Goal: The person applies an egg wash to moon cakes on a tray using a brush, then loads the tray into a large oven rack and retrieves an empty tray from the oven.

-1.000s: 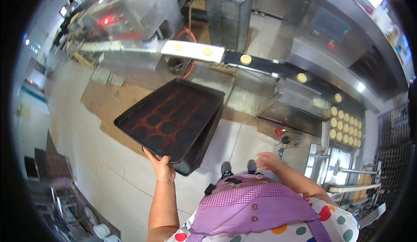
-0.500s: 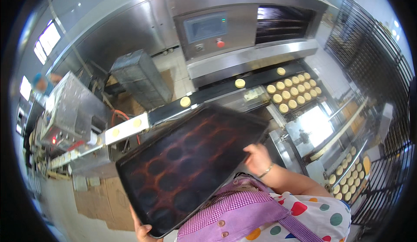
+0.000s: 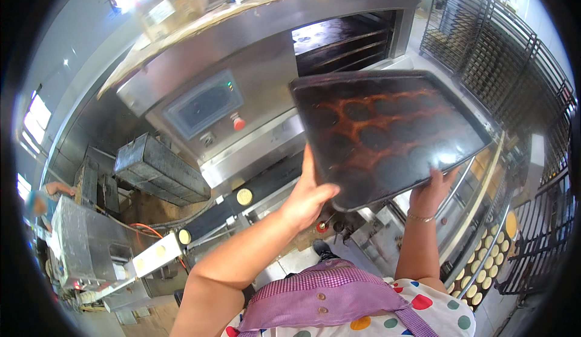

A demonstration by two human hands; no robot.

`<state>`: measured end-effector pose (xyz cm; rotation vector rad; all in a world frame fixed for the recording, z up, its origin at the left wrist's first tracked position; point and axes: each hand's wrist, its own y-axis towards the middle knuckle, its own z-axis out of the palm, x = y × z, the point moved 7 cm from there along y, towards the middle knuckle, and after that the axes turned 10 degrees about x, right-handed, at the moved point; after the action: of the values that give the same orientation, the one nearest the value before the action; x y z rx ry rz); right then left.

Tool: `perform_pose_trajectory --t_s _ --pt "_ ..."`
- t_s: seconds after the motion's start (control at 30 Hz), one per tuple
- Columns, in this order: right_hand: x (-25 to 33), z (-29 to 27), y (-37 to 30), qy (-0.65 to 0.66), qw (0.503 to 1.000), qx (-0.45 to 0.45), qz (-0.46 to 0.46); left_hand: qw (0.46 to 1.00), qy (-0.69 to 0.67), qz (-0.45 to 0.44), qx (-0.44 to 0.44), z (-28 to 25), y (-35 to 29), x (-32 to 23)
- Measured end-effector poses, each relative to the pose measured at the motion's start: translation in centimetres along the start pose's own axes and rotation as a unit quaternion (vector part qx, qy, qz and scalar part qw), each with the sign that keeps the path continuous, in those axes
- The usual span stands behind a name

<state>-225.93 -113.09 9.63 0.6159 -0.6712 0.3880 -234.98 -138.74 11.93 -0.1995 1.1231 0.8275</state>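
Swung rightward, the dark, circle-marked rectangular metal tray (image 3: 390,134) is pinched by left hand (image 3: 307,199) and right hand (image 3: 432,194).

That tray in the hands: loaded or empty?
Empty: the tray shows only dark round marks and reddish streaks, with nothing lying on it.

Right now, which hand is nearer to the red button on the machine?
Left. In the picture, the left hand, at the left side of the tray, is below and right of the red button; the right hand, at its near edge, lies much farther right.
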Motion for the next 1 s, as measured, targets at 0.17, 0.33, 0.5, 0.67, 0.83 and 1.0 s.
perform_pose_trajectory --t_s 0.17,0.33,0.5,0.67,0.83,1.0 --pt "-5.5 1.1 11.2 -0.015 0.999 0.009 -0.035 0.997 0.077 0.010 0.027 -4.6 12.1 -0.2" --pt "-12.5 6.8 21.3 -0.057 0.996 0.061 0.038 0.993 0.115 0.007 -0.032 -10.6 20.3 -1.6" --pt "-24.3 14.9 26.5 0.063 0.978 0.100 0.170 0.983 0.156 -0.075 -0.060 -15.0 22.3 -2.4" --pt "-33.9 24.0 26.4 0.014 0.957 0.128 0.259 0.946 0.292 -0.138 -0.017 -18.3 12.5 0.9" --pt "-38.0 28.5 29.1 0.001 0.924 0.126 0.361 0.930 0.290 -0.185 -0.130 -22.2 -0.6 2.1" --pt "-38.3 25.4 27.2 -0.097 0.881 0.279 0.370 0.908 0.277 -0.230 -0.213 -21.0 -5.5 2.1"
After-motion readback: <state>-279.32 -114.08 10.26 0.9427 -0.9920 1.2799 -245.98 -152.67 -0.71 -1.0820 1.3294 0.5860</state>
